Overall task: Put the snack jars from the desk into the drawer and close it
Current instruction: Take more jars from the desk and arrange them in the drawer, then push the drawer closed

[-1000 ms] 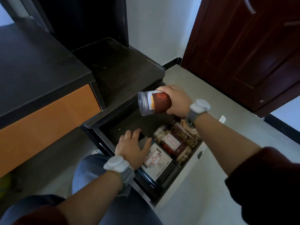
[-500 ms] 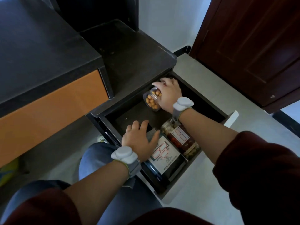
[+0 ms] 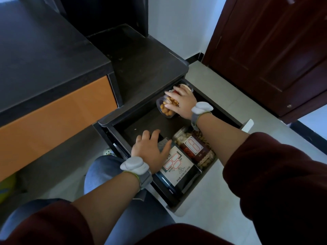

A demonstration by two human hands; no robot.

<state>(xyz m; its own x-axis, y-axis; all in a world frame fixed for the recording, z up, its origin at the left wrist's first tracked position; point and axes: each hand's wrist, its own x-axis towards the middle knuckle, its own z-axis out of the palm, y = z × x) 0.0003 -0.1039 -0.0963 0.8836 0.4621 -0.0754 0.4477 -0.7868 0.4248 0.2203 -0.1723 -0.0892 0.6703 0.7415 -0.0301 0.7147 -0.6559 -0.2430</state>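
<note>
The drawer under the dark cabinet stands pulled out. My right hand grips a clear jar of orange snacks, lying on its side at the drawer's far end. A dark jar with a white label lies at the near left of the drawer, and my left hand rests on its end with fingers spread. Beside it on the right lies a clear nut jar with a red-and-white label, partly under my right forearm.
The dark cabinet top overhangs the drawer's back. A desk with an orange front is at the left. A brown door stands at the right, over pale floor tiles. My knees in jeans are just below the drawer.
My right hand has carried the orange-snack jar down from above the drawer into its far end. My left hand has stayed on the dark jar.
</note>
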